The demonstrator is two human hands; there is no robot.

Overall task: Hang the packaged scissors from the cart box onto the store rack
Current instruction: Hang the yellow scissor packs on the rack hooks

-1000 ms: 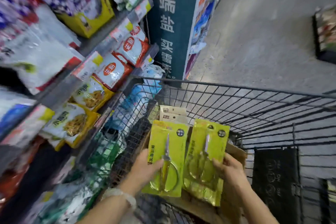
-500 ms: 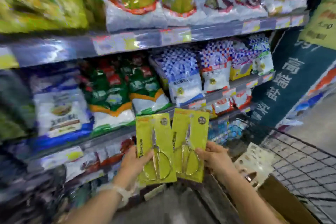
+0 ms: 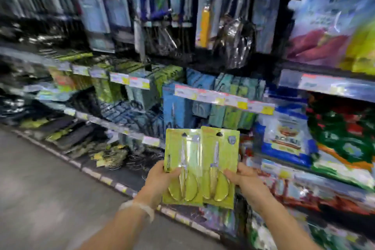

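Scissors packs, two of them in yellow-green card, are held up side by side in front of the store rack, upright and facing the camera. The left scissors pack sits in the left hand, whose thumb lies across the card's front at its left edge while the other fingers curl behind it. The right scissors pack is pinched the same way at its right edge by the right hand. The right card overlaps the left one slightly along their shared edge. Each pack shows a dark hang hole near its top.

The step in hand looks like the carry to the rack: both packs are out of the box and none is on a hook yet. The view is blurred, so I cannot tell which peg is meant for them; hanging utensil packs fill the far upper rows, and green cards sit along the middle row. The next move likely calls for picking a free peg, raising one pack, and threading its hang hole onto it.
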